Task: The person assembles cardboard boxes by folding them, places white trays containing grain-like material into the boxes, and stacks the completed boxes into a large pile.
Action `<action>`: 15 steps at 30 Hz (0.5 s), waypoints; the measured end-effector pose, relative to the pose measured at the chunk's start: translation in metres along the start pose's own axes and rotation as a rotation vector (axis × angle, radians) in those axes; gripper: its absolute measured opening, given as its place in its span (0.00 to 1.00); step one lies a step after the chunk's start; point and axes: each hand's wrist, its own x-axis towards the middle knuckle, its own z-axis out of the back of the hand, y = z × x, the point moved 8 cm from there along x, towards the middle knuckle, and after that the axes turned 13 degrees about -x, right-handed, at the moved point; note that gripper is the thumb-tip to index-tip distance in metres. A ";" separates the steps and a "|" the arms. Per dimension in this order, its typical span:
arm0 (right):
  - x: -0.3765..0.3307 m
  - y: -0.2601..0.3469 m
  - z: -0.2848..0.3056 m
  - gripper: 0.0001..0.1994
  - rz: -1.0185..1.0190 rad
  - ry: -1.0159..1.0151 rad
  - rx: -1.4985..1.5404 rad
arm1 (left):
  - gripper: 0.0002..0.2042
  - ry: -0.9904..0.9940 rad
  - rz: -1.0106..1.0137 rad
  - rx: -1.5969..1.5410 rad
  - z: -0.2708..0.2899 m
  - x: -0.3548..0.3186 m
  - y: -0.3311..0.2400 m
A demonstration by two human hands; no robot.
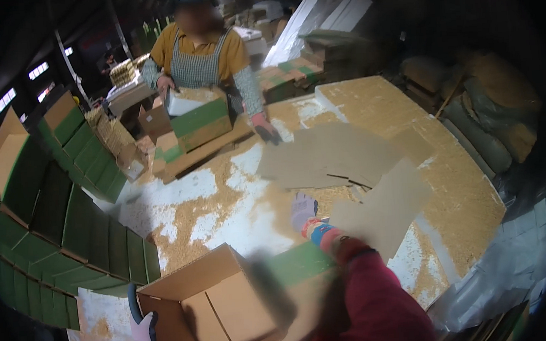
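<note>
Open cardboard box point(226, 309) held at its near-left corner by the gloved left hand point(145, 334).

Left grip is clamped on the box wall; the right hand point(303, 210), fingers spread, reaches just beyond the box toward grey card sheets point(349, 164) on the bench point(453, 182). Box is brown inside, green outside. Across the bench, another person point(200, 54) handles a similar box.

An open brown cardboard box point(216, 309) with a green outer side lies tilted at the near edge, flaps spread. A flat grey cardboard sheet point(385, 210) lies just right, on the desk point(460, 181).
</note>
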 end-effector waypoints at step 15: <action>0.096 -0.038 -0.032 0.57 0.144 0.329 0.386 | 0.41 -0.036 0.017 0.267 -0.025 -0.012 -0.028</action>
